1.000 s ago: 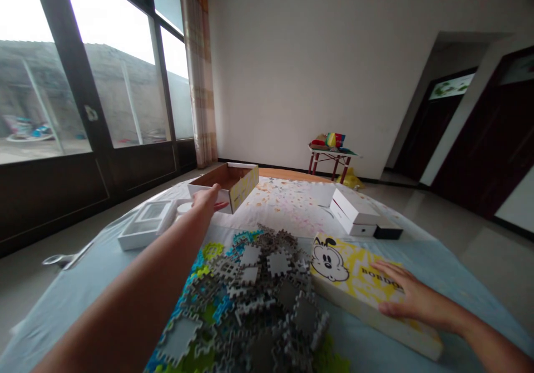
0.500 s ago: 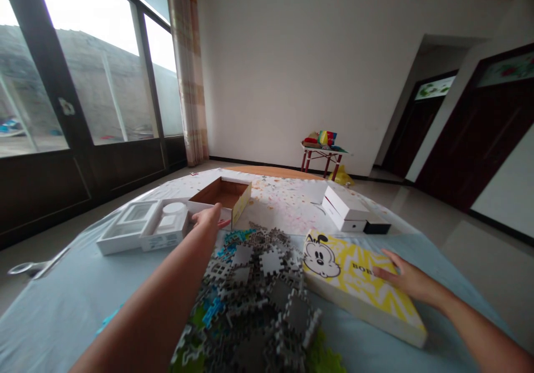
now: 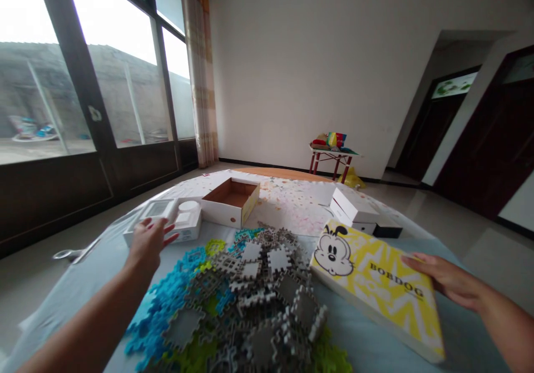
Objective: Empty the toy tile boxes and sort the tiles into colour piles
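our left hand (image 3: 147, 242) reaches over the white tray (image 3: 167, 220) on the worktop (image 3: 75, 284), fingers apart and just touching its near edge. our right hand (image 3: 448, 279) rests on the yellow dog box (image 3: 375, 284), fingers spread along its far edge, beside the pile of puzzle tiles (image 3: 250, 300).

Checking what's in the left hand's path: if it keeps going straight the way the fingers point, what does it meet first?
Most likely the white tray just ahead. The left hand points up the table, its fingertips already at the tray's near edge; whether they touch it is unclear. The open cardboard box lies further off to the right.
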